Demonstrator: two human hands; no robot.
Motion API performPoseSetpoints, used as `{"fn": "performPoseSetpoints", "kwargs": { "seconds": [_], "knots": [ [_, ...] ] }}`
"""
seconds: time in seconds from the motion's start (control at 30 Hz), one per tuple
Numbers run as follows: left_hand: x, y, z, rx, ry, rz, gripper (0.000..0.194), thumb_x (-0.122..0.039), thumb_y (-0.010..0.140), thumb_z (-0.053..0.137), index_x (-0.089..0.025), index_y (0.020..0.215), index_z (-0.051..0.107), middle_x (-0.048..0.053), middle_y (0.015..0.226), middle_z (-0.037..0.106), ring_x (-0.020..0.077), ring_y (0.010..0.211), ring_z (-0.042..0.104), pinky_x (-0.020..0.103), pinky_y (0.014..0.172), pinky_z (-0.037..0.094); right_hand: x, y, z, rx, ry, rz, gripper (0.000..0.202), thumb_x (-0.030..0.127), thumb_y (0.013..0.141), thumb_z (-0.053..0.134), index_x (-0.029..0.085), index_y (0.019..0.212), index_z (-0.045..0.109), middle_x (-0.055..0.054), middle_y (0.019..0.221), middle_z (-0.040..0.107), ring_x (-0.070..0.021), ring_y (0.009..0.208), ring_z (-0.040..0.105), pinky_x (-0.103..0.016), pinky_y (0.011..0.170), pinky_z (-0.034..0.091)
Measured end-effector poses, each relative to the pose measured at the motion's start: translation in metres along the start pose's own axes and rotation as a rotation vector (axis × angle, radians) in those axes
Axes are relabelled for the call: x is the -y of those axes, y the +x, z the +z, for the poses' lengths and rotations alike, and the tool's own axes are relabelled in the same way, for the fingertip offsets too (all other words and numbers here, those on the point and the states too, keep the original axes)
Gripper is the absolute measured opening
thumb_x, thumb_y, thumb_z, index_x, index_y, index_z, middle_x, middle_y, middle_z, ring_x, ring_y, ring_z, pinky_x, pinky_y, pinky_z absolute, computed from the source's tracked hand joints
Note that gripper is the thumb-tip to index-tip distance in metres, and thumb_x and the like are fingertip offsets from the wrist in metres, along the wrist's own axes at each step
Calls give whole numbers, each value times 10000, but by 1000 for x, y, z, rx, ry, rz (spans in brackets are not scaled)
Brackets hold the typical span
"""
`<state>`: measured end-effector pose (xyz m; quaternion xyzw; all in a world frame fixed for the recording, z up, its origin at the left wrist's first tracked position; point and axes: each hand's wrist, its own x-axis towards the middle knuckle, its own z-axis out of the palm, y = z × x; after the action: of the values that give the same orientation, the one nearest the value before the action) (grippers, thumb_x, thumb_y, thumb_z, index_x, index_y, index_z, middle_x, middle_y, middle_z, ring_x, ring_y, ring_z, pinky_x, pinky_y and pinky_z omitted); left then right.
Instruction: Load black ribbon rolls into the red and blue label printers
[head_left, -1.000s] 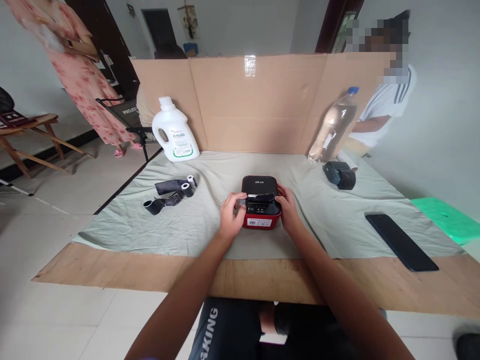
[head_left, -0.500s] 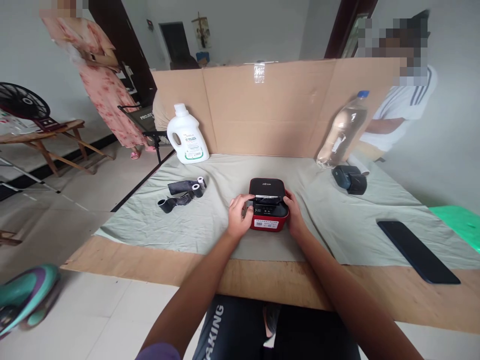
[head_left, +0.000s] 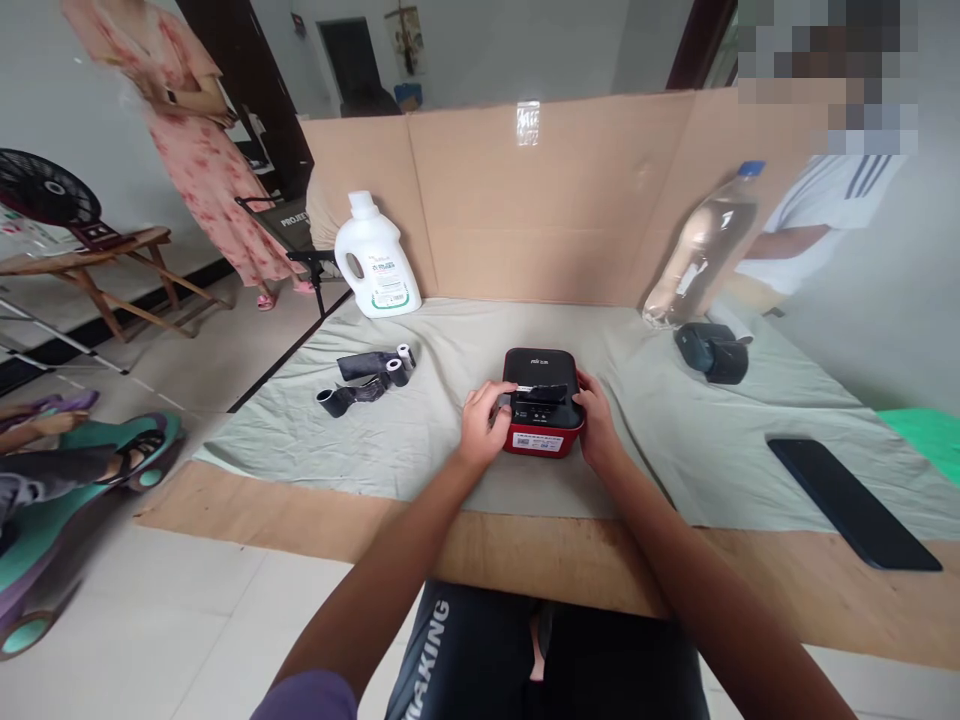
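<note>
A small red-and-black box-shaped printer [head_left: 543, 365] stands on the cloth before me, a white label on its red front. A dark, shiny strip [head_left: 553, 392] with a pale left end sticks out across the slot in its top. My left hand [head_left: 484, 425] holds the printer's left side, the index finger at the strip's pale end and the thumb lower, near the front panel. My right hand [head_left: 595, 415] grips the right side, its fingers partly hidden behind the casing. To the left lie partly unwound rolls of black film [head_left: 367, 385] with white cores.
A white detergent jug [head_left: 379, 265] and a large clear bottle with a blue cap [head_left: 705, 250] stand by the cardboard screen [head_left: 532, 220]. At right are a dark tape-like roll [head_left: 712, 353] and a black phone-like slab [head_left: 851, 500]. Two people stand beyond; another sits on a ride-on toy [head_left: 67, 500].
The dark strip now shows more clearly above the printer's slot. Both hands stay on the printer. The view has shifted slightly, and a person on the ride-on toy has come into view at left.
</note>
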<state>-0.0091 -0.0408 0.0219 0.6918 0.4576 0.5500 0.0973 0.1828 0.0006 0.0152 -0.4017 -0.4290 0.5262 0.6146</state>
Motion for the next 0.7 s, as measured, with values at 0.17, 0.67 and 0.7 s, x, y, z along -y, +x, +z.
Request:
{"fn": "performPoseSetpoints", "kwargs": {
  "seconds": [0.17,0.67,0.7],
  "knots": [
    [-9,-2,1,5,16,54,338,-268,942,475,-199,1225,647,89,1126,708,240,1014,597,395,940,435,-3,-4,-2,37,-14,-58,545,385,746,613,213,1263,612,-82,1281,689,-297,1228,601,-434,992,512],
    [-42,-2,1,76,-239,-394,178,-267,885,677,-230,1058,657,95,1516,481,278,1508,357,443,1192,369,14,-30,-44,410,-509,-137,708,553,941,580,309,1573,375,-46,1618,422,-308,1483,405,-504,1202,381],
    [-42,0,-2,121,-277,-429,346,-270,868,701,-250,1204,621,92,1492,519,279,1472,415,442,1177,394,18,-35,-45,416,-584,-152,744,554,935,603,299,1587,351,-72,1600,446,-326,1439,462,-512,1160,432]
  ]
}}
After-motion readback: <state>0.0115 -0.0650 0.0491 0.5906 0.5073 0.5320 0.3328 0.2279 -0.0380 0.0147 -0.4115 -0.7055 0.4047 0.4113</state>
